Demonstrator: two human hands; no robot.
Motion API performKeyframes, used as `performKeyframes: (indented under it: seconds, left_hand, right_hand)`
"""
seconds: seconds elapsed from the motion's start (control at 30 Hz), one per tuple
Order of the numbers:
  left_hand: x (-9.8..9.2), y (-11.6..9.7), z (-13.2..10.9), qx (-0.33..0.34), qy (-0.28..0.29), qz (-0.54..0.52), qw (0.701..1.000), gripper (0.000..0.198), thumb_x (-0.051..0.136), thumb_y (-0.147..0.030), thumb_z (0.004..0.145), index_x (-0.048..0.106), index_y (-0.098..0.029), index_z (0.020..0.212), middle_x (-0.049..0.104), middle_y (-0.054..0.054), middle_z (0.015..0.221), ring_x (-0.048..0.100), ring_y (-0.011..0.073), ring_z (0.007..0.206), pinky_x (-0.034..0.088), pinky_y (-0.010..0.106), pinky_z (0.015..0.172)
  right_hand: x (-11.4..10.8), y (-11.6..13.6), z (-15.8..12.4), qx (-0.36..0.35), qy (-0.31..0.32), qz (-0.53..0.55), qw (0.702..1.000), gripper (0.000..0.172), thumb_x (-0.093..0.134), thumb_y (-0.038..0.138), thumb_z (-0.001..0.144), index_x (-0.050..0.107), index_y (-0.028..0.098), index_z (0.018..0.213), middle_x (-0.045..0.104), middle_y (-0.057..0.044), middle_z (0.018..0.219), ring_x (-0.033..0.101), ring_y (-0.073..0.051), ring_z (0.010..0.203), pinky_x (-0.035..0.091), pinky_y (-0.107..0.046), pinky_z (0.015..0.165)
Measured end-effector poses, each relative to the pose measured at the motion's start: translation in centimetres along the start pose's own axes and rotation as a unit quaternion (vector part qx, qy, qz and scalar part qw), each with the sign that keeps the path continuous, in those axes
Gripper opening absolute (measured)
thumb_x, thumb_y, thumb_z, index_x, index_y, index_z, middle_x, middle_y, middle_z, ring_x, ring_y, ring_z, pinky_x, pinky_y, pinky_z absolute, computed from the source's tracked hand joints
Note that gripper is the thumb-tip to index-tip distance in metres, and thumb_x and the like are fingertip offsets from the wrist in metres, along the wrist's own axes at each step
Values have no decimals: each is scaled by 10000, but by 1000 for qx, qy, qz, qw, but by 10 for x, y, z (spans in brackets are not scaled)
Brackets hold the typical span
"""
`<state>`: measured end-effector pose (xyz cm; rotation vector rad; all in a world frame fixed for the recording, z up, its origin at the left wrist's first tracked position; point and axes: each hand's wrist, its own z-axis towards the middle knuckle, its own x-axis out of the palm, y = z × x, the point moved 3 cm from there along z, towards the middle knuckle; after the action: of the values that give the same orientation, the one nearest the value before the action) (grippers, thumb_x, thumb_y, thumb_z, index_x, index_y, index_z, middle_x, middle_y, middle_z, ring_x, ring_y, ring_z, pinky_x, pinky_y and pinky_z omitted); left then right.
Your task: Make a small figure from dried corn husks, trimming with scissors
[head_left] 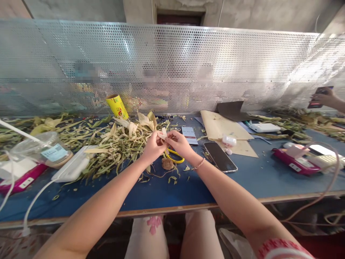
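A small pale strip, apparently dried husk (164, 133), is pinched between the fingers of my left hand (154, 147) and my right hand (180, 143). Both hands meet above the blue table. Just below them lie a yellow handle loop (178, 158), which looks like part of scissors, and a round brown coil (167, 164). Dried husks and leaves (115, 144) are heaped beside my left hand, with broad pale husks (147, 121) behind. A card (189, 135) lies behind my right hand.
A black phone (220, 157), earbud case (229, 140) and brown paper (226, 126) lie right. Pink power strips (295, 162) with cables sit at both sides. A clear tub (54, 151) and yellow tube (117, 106) stand left. Behind is a perforated metal screen (172, 46); another person's hand (325, 98) holds a phone.
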<state>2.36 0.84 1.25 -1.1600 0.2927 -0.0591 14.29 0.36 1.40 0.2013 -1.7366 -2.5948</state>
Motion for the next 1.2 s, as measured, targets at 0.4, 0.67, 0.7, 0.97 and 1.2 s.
performKeyframes:
  seconds: [0.4, 0.67, 0.7, 0.97, 1.2]
  left_hand:
    - [2, 14, 5, -180, -106, -264, 942, 136, 559, -100, 584, 487, -144, 691, 565, -21, 613, 552, 82, 576, 462, 245, 635]
    - [2, 10, 2, -154, -113, -277, 942, 201, 632, -75, 547, 533, -141, 709, 593, -25, 616, 562, 81, 580, 456, 209, 581]
    - [2, 9, 2, -149, -114, -274, 943, 205, 641, -79, 541, 533, -143, 703, 594, -28, 612, 562, 79, 579, 454, 205, 578]
    - [5, 8, 2, -137, -109, -275, 945, 292, 742, -155, 466, 526, -143, 662, 604, -33, 606, 572, 83, 575, 462, 214, 594]
    - [3, 17, 3, -156, -89, -256, 950, 322, 774, -159, 452, 551, -128, 682, 606, -20, 616, 573, 80, 580, 469, 208, 593]
  right_hand:
    - [-4, -9, 5, 45, -28, 15, 998, 129, 535, 248, 620, 492, 190, 726, 469, 56, 624, 449, -77, 517, 377, -220, 493]
    - [-5, -10, 6, 40, -33, -25, 998, 144, 553, 286, 623, 477, 182, 688, 461, 60, 587, 422, -75, 507, 348, -223, 497]
    - [-6, -10, 6, 38, -36, -27, 998, 140, 550, 286, 624, 477, 182, 682, 459, 60, 583, 419, -75, 508, 347, -223, 499]
    - [-6, -16, 8, 70, -32, 15, 997, 126, 530, 227, 576, 461, 190, 674, 447, 72, 556, 429, -79, 482, 369, -229, 477]
    - [-6, -19, 9, 77, -26, 15, 997, 161, 554, 212, 545, 454, 190, 670, 428, 85, 530, 415, -71, 461, 333, -215, 447]
